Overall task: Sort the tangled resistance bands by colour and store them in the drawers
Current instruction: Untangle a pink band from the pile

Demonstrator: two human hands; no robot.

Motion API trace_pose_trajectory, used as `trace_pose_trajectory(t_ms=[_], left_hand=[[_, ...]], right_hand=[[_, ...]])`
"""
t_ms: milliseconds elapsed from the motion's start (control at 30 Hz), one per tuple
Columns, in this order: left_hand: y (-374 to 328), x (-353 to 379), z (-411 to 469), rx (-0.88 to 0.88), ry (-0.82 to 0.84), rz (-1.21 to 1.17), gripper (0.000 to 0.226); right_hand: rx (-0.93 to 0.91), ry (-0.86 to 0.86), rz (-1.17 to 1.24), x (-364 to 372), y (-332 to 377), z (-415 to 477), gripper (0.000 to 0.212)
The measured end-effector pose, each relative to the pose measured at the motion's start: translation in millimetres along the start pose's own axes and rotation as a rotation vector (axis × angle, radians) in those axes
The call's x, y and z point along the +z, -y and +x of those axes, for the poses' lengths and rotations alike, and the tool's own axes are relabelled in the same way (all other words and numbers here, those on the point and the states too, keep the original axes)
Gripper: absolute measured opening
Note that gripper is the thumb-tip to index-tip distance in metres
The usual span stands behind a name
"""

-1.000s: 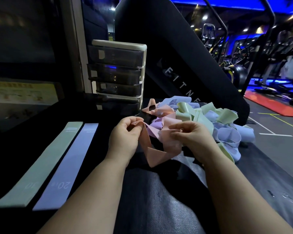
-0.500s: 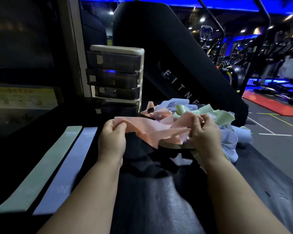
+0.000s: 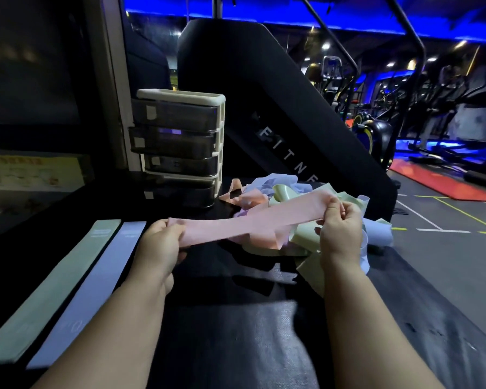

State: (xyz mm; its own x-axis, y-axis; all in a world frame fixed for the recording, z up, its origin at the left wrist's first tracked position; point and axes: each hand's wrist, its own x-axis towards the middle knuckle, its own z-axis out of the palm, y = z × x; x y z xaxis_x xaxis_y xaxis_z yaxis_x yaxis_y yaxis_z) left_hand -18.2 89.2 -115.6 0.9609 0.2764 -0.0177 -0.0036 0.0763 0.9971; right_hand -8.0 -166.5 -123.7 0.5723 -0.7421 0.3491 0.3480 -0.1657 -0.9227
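Note:
A pink resistance band (image 3: 253, 220) stretches flat between my hands, above the dark surface. My left hand (image 3: 159, 242) pinches its left end and my right hand (image 3: 340, 228) pinches its right end. Behind it lies the tangled pile (image 3: 281, 195) of pink, green and lilac bands. One green band (image 3: 54, 290) and one lilac band (image 3: 90, 290) lie flat side by side at the left. The small drawer unit (image 3: 180, 144) with dark translucent drawers stands behind, its drawers pushed in.
The black mat (image 3: 236, 318) covers the bench in front of me. A black padded machine part (image 3: 264, 108) leans behind the pile. The gym floor (image 3: 446, 262) drops away at the right, with exercise machines beyond. A dark wall panel (image 3: 34, 80) stands at the left.
The pink band was bunched and twisted between my hands; my hands have moved apart and it is now pulled out straight, clear of the pile.

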Motion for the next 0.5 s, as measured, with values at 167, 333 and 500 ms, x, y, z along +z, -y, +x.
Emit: trace_pose_trajectory(t_ms=[167, 333, 500], left_hand=[[-10, -30, -24, 0.042, 0.156, 0.155, 0.014], [-14, -71, -60, 0.033, 0.324, 0.305, 0.014], [-7, -104, -72, 0.017, 0.361, 0.449, 0.018]], right_hand=[[0.047, -0.032, 0.136, 0, 3, 0, 0.017], [0.092, 0.138, 0.148, 7, 8, -14, 0.020], [0.159, 0.417, 0.166, 18, 19, -37, 0.015]])
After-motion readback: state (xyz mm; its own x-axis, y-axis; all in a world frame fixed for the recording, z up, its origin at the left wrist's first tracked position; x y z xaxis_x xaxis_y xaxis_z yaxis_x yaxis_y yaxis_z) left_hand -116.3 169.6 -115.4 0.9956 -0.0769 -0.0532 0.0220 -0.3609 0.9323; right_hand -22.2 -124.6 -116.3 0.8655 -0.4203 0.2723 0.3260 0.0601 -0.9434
